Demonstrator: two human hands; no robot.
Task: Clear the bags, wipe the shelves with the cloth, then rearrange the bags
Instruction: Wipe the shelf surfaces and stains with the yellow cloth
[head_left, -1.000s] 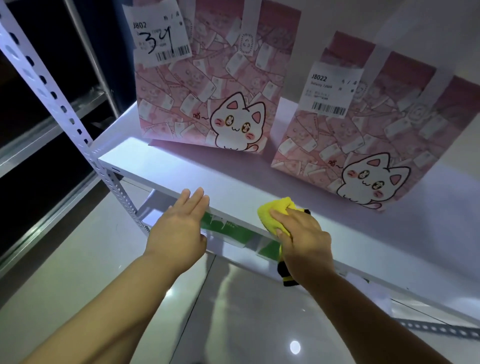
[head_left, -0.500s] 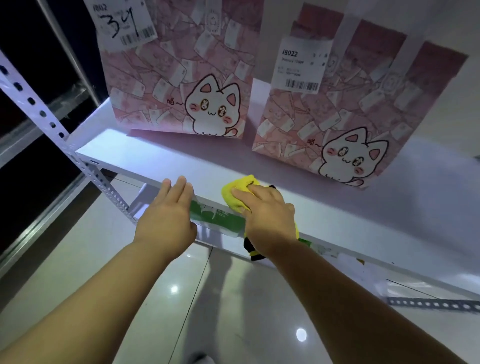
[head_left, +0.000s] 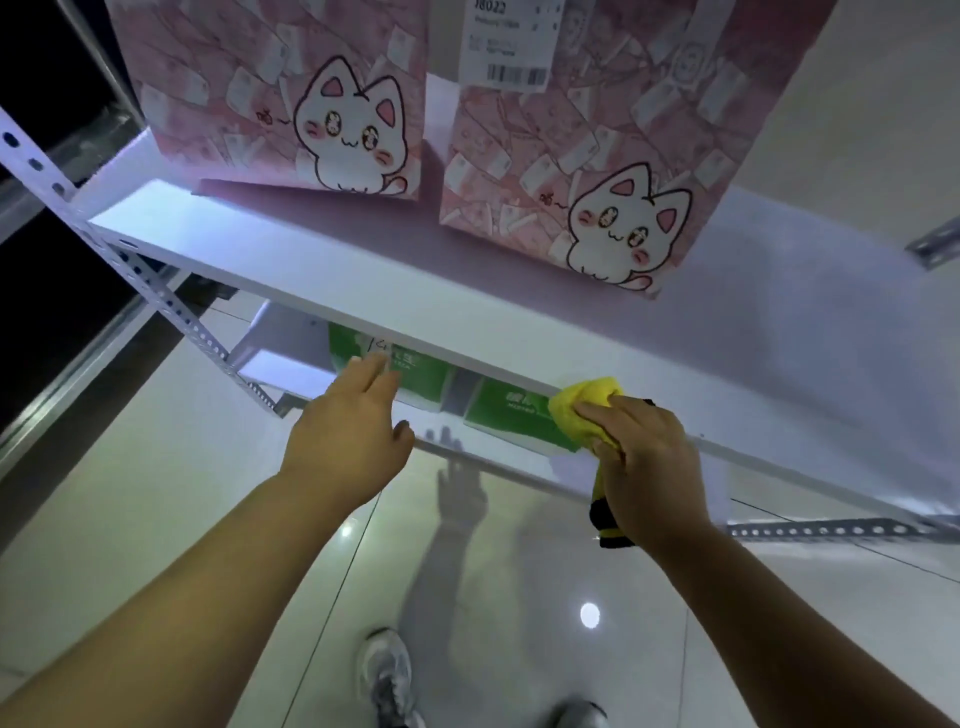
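Note:
Two pink paper bags with a white cat print stand on the white shelf (head_left: 311, 280): the left bag (head_left: 270, 98) at the back left, the right bag (head_left: 587, 171) beside it with a barcode label near its top. My right hand (head_left: 641, 462) grips a yellow cloth (head_left: 582, 408) with a black edge at the shelf's front lip. My left hand (head_left: 350, 436) hovers just below and in front of the shelf edge, fingers straight, holding nothing.
Green packages (head_left: 504, 415) lie on the lower shelf under the front lip. A perforated metal upright (head_left: 156, 296) runs along the left, another bracket (head_left: 831, 530) at the right. Glossy floor tiles and my shoes (head_left: 384, 675) are below.
My left hand has come off the shelf's front edge and now hangs below it. My right hand with the cloth has slid right along the lip. The view has tilted down.

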